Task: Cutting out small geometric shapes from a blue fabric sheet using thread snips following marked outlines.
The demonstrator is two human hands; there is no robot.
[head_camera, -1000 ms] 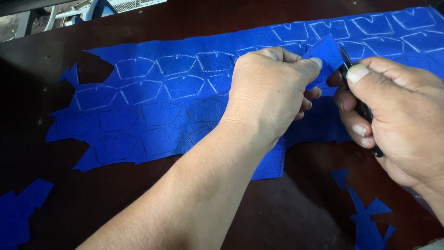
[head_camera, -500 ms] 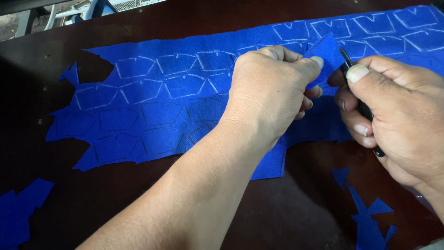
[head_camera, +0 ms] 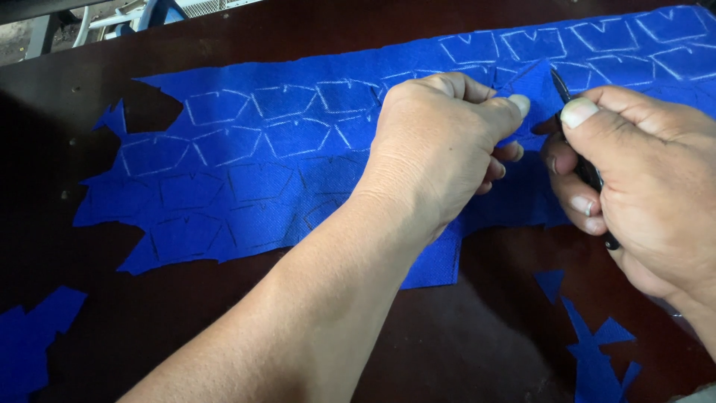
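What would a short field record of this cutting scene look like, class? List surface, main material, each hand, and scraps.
surface: dark brown wooden table
main material: blue fabric sheet with chalk-drawn outlines, lying flat
left hand: pinching a raised flap of the sheet
right hand: gripping black-handled scissors, blades by the flap
scraps: blue fabric offcuts near right; more at lower left

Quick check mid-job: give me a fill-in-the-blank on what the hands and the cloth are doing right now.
1. The left hand pinches a raised flap of the ____ cloth.
2. The right hand grips a slim dark ____.
3. The shapes on the cloth are outlined in ____ chalk lines.
4. Blue scraps lie on the dark ____ table.

Missing words: blue; tool; white; brown
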